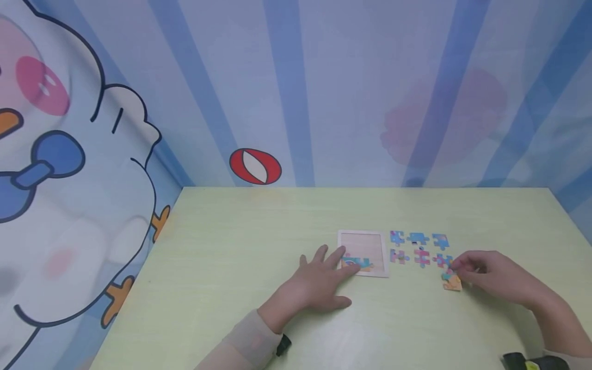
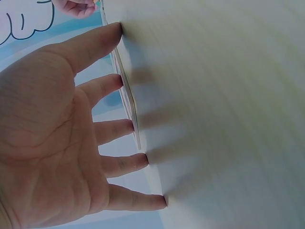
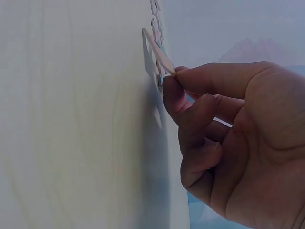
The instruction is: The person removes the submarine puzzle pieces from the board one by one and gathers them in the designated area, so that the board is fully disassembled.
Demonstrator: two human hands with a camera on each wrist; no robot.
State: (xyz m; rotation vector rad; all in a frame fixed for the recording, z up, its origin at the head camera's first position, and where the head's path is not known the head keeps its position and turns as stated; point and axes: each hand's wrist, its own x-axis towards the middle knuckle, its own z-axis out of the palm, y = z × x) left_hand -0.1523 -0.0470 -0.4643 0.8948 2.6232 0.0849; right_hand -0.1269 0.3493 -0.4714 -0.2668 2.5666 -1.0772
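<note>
My left hand point(image 1: 319, 282) is spread with straight fingers, its fingertips resting on a puzzle frame point(image 1: 386, 252) and on the table beside it. Inside the frame, along its lower left, lie colourful pieces point(image 1: 365, 264), partly covered by my fingers. My right hand point(image 1: 497, 275) pinches an orange and teal puzzle piece point(image 1: 452, 282) between thumb and index finger. In the right wrist view that piece point(image 3: 159, 53) is tilted, one end raised at the fingertips. Its other fingers curl toward the palm.
Several loose puzzle pieces point(image 1: 418, 238) lie in two rows to the right of the frame, close to my right hand. The pale table point(image 1: 222, 257) meets a striped blue backdrop point(image 1: 342, 103) at its far edge. A cartoon figure point(image 1: 92, 216) is printed at the left.
</note>
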